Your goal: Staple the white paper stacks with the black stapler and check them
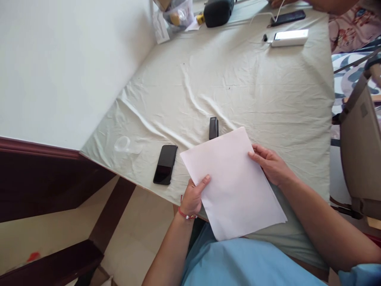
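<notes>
Several white paper sheets [235,190], loosely stacked and tilted, are held between my two hands over the table's near edge. My left hand [195,194] grips the left side, thumb on top and fingers hidden underneath. On the upper right edge, my right hand [270,163] pinches the sheets with its thumb on top and fingers behind. Just beyond the paper's top edge stands a black stapler [213,128], its near end covered by the paper. A black smartphone [165,165] lies to the left of my left hand.
A clear round plastic piece [122,143] lies at the left. Toward the back are a white power bank [290,38], another phone [288,18], a black case [218,12] and a plastic tub [180,14]. Another person's arm [333,6] rests there. A chair [360,143] stands right.
</notes>
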Available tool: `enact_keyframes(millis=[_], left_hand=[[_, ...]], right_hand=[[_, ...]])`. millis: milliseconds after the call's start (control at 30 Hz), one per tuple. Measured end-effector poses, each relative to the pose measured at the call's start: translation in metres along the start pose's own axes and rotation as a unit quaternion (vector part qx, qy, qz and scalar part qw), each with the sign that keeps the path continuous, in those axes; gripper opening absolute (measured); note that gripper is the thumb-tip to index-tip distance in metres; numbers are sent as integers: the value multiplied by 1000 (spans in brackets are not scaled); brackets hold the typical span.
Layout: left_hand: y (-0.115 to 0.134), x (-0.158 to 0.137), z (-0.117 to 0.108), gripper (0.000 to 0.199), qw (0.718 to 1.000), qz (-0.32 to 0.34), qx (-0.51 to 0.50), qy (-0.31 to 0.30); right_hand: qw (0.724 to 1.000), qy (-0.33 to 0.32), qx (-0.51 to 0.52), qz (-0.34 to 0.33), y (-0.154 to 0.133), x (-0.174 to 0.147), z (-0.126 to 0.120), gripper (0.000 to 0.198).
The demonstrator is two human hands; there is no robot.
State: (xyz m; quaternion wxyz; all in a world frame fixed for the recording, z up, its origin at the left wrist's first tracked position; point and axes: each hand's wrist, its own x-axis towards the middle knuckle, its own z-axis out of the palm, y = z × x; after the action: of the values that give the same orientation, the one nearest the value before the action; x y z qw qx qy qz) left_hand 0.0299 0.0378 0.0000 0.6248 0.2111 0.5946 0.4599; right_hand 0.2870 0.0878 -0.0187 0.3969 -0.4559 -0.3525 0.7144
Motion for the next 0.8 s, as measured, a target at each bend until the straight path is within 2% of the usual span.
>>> enact_keyframes(millis=[67, 100, 133, 167, 200, 267, 400, 467, 567, 700, 800], left_hand=[[-1, 1, -1, 63, 1000, -2, 15, -22], [-1, 1, 0, 61, 999, -4, 21, -34], [0, 1, 0, 60, 999, -7, 26, -45], [0, 0, 1, 59, 998, -11, 30, -56], [1, -1, 3, 60, 997, -16, 33, -66], [2, -2, 5, 59, 996, -22, 37, -81], [1, -6, 10, 57, 993, -35, 31, -105], [1, -7, 11, 54, 992, -40, 26, -115], [0, -10, 13, 53, 991, -43, 19, -126], [0, -13, 14, 54, 990, -46, 17, -133], [1, -14, 14, 54, 989, -50, 19, -135]], right_hand=[[985, 72, -127, -92, -4, 1, -2, 50], [959, 118, -209, -150, -9, 1, -1, 51], [918, 161, -291, -215, -16, -1, 3, 50], [864, 195, -368, -282, -23, -3, 8, 50], [814, 202, -428, -336, -32, -5, 14, 49], [750, 149, -510, -395, -49, -7, 32, 44], [679, 38, -618, -395, -69, 1, 65, 40], [662, -15, -649, -374, -72, 7, 74, 35], [659, -62, -658, -358, -73, 12, 81, 31], [672, -64, -647, -354, -74, 13, 84, 30], [696, -61, -632, -335, -76, 17, 82, 30]])
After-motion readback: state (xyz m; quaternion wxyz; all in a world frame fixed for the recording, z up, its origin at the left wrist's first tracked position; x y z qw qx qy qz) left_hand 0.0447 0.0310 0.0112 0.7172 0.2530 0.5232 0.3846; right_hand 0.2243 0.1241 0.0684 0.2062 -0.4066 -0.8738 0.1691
